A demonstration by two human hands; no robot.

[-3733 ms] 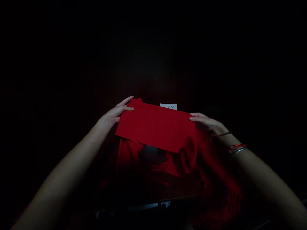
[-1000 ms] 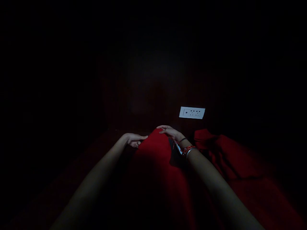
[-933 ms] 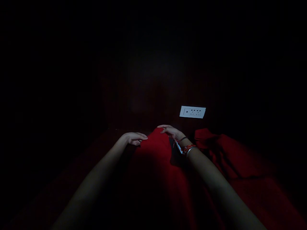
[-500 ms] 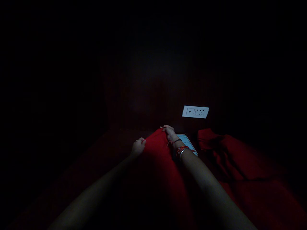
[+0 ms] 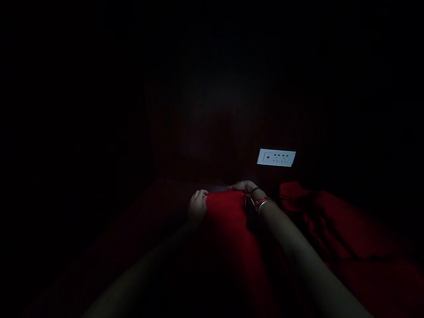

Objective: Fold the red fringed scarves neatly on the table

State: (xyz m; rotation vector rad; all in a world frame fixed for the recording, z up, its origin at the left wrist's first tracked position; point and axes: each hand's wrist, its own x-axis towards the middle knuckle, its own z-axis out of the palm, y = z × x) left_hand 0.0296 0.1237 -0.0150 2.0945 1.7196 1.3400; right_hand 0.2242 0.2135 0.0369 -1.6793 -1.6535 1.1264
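A red cloth point(image 5: 228, 216) stretches between my two hands, its far edge raised and lit, its near part lost in darkness. My left hand point(image 5: 198, 206) is closed on the left corner of that edge, with a ring on one finger. At the right end, my right hand point(image 5: 243, 185) lies along the edge with its fingers pointing left and curled over the cloth; the fingertips are partly hidden. Bracelets point(image 5: 261, 202) circle the right wrist. A faint bluish patch point(image 5: 219, 188) shows just beyond the cloth, too dim to name.
A white socket plate point(image 5: 276, 157) is set in the dark wall behind. More red cloth point(image 5: 344, 221) lies crumpled on the right. A dark reddish surface point(image 5: 145, 207) extends to the left. Everything further out is black.
The view has shifted slightly. My hands have spread the cloth's far edge wider and flatter. The lit phone beside my right wrist no longer shows there; the bluish patch has appeared beyond the cloth.
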